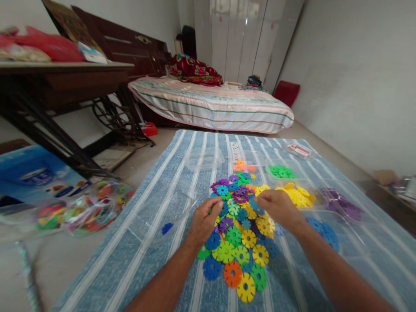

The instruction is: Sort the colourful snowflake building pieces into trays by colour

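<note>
A loose pile of notched plastic discs [234,236] in yellow, green, blue, purple and orange spreads over the striped cloth. At the pile's left side, my left hand [205,216] is closed, with a bit of a green notched disc showing between thumb and fingers. My right hand [277,206] reaches over the pile's right side, fingertips pinched at a blue notched disc [255,204]. Clear containers to the right hold green discs [282,172], yellow discs [295,196], purple discs [341,204] and blue discs [323,232]. Orange discs [240,166] lie in one at the back.
A clear empty-looking container [204,159] and a clear tray with one dark blue disc [167,228] are on the left. A small clear box [299,150] sits at back right. Bags of colourful pieces [87,212] lie on the floor; a bed [214,104] stands beyond.
</note>
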Motion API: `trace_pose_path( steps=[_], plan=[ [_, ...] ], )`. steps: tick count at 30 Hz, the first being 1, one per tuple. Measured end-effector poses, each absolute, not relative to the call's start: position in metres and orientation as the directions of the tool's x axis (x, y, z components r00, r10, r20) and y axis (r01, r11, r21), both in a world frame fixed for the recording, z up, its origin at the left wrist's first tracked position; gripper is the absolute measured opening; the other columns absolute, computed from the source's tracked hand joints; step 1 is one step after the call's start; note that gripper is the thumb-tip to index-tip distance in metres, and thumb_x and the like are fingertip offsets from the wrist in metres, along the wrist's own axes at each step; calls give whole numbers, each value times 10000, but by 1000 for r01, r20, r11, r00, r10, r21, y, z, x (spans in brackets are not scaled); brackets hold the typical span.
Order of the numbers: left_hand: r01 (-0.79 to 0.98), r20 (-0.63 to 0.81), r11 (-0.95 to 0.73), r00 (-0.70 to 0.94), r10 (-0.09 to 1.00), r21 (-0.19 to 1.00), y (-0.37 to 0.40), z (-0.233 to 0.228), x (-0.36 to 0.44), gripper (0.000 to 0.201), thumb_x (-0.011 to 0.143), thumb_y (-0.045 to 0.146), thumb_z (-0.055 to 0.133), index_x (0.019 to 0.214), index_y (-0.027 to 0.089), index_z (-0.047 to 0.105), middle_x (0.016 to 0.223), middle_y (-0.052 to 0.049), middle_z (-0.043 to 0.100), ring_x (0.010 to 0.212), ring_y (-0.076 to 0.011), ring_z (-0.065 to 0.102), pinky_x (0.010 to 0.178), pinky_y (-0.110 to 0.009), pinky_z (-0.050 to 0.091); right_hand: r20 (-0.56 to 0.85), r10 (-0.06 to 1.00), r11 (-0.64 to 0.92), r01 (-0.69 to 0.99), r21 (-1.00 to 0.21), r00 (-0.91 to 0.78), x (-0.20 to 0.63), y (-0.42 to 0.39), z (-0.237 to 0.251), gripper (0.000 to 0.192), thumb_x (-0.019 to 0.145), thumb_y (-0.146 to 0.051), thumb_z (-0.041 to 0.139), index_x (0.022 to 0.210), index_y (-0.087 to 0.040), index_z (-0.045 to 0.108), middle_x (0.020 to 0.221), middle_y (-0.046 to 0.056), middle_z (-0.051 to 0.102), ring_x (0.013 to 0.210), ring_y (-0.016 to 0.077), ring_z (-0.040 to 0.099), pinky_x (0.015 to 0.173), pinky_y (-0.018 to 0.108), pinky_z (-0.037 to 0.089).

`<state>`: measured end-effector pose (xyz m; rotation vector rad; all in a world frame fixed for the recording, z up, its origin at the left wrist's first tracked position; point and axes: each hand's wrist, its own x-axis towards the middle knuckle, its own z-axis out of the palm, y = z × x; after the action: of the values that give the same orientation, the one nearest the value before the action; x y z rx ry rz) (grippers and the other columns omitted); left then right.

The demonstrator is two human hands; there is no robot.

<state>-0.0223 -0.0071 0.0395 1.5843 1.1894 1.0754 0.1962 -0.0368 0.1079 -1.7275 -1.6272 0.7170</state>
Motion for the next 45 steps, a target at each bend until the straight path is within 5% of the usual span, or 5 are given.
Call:
trace_pose_path(
  steps=[14,25,34,39,45],
  plan=[
    [294,203,-254,195,960,921,-12,44,-22,239,855,364,480,846,181,634,860,-14,652,821,-155,598,787,-254,459,-37,999,-44,594,-803,24,144,64,114,245,632,-254,580,414,-160,519,356,-42,430,388,64,397,419,193,280],
    [278,220,-276,216,951,920,-15,45,-22,226,857,353,477,835,187,628,874,-13,652,831,-156,589,795,-260,453,-43,980,-128,451,-883,192,84,138,124,321,905,-335,366,837,-115,590,551,36,622,474,107,590,478,200,449],
    [287,208,-262,206,956,921,-13,43,-23,224,853,357,500,881,183,639,927,-30,668,885,-175,612,826,-275,454,98,995,81,809,-582,-28,108,78,98,208,787,-273,535,653,-168,654,720,47,678,806,188,627,744,265,429],
    [300,195,-251,204,959,920,-12,45,-23,224,854,350,488,882,192,644,906,-22,677,868,-173,613,822,-278,459,54,991,130,913,-387,-118,114,45,81,197,785,-310,560,849,-170,683,989,110,676,1016,242,567,879,334,392],
    [301,194,-256,220,956,919,-13,49,-23,240,842,370,492,843,193,655,855,-14,679,831,-171,609,792,-273,462,24,992,127,942,-310,-126,118,27,73,251,835,-311,508,991,-163,638,1076,125,642,1038,248,564,886,356,390]
  ],
)
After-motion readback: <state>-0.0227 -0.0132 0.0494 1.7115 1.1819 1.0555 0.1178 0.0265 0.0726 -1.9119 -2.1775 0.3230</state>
